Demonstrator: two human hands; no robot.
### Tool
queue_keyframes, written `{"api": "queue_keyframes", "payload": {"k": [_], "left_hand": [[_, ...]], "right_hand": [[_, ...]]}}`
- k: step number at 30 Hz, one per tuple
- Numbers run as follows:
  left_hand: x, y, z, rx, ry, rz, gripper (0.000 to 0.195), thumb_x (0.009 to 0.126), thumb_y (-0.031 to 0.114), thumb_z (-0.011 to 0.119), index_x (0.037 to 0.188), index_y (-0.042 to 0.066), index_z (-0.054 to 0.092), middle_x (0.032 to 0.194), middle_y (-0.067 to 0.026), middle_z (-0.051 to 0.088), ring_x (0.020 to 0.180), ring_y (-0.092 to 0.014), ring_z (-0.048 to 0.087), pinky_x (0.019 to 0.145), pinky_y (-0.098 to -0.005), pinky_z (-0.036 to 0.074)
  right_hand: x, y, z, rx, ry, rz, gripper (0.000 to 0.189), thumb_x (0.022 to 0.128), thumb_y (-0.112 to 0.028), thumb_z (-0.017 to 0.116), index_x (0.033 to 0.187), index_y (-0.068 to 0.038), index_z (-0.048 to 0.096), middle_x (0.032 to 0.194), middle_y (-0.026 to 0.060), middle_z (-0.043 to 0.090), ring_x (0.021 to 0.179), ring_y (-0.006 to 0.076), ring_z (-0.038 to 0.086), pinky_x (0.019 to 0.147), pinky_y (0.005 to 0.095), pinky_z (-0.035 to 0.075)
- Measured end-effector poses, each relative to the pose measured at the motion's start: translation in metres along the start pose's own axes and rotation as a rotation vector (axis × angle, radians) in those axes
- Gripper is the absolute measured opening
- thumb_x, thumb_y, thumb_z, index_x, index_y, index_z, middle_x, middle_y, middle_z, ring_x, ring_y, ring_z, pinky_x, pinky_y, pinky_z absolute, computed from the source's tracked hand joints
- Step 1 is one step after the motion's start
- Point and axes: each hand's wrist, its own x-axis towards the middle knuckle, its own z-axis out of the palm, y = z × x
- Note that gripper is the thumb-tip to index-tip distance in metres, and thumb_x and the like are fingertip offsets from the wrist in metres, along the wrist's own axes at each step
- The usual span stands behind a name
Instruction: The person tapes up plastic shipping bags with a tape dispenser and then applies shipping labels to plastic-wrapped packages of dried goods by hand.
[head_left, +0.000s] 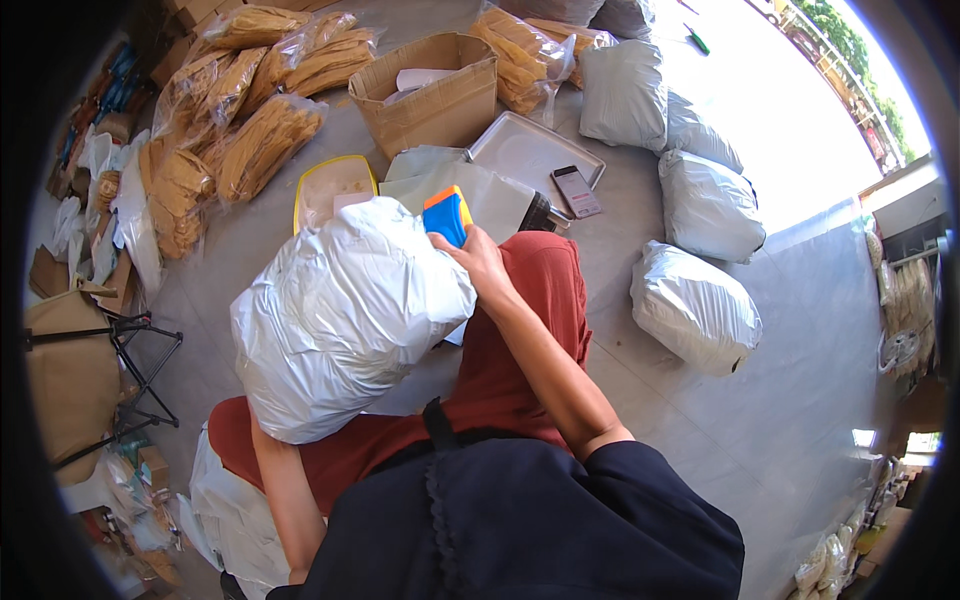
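Note:
My right hand (480, 259) is closed around a small blue and orange plastic handheld tool (445, 217), at the right upper edge of a bulging white plastic mailer bag (352, 315). This bag is up over my lap, its film wrinkled and shiny. My left forearm (281, 465) runs up under the bag's lower end, which hides my left hand. Beyond the tool, flat grey-white mailer bags (480, 187) lie on the floor. A smartphone (576, 191) rests at the near right edge of a metal tray (529, 146).
Filled mailer bags (697, 307) line the right side. Ahead stand an open cardboard box (427, 112) and a yellow-rimmed tub (335, 184). Clear bags of tan dried sheets (262, 142) are heaped at the upper left. A folding chair (82, 367) stands at the left.

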Motion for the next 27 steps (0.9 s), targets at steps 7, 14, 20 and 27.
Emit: {"api": "queue_keyframes", "payload": {"k": [7,14,20,27], "left_hand": [[-0.026,0.098,0.129,0.048,-0.316,0.205,0.061,0.089,0.049,0.036,0.136,0.013,0.027,0.134,-0.0125,0.035,0.122,-0.022,0.036,0.098,-0.0363,0.032],[-0.008,0.134,0.351,0.067,-0.853,0.256,0.060,0.089,0.049,0.037,0.137,0.014,0.025,0.136,-0.0138,0.032,0.124,-0.022,0.034,0.099,-0.0369,0.031],[0.079,0.106,0.445,0.173,-1.173,0.303,0.070,0.088,0.052,0.034,0.140,0.019,0.001,0.145,-0.0161,0.005,0.134,-0.028,0.002,0.105,-0.0438,-0.003],[0.117,0.067,0.314,0.491,-0.881,0.051,0.068,0.090,0.042,0.040,0.141,0.017,0.002,0.128,-0.0120,0.046,0.106,-0.019,0.053,0.086,-0.0303,0.041]], "right_hand": [[-0.017,-0.057,-0.135,0.458,0.283,-0.265,0.038,0.078,-0.030,0.065,0.089,0.005,0.054,0.083,0.0104,0.061,0.075,0.0123,0.056,0.066,0.0276,0.045],[-0.102,-0.014,-0.322,0.177,1.070,-0.608,0.018,0.084,-0.014,0.051,0.088,0.004,0.054,0.079,0.0046,0.059,0.063,0.0100,0.056,0.056,0.0258,0.046],[-0.144,0.000,-0.329,0.102,1.640,-0.570,0.034,0.085,-0.025,0.057,0.102,0.003,0.045,0.088,0.0106,0.058,0.078,0.0178,0.057,0.069,0.0266,0.046],[-0.141,0.129,-0.306,-0.229,1.505,-0.137,0.042,0.081,-0.032,0.063,0.098,0.000,0.043,0.083,0.0109,0.055,0.072,0.0189,0.055,0.064,0.0279,0.044]]}}
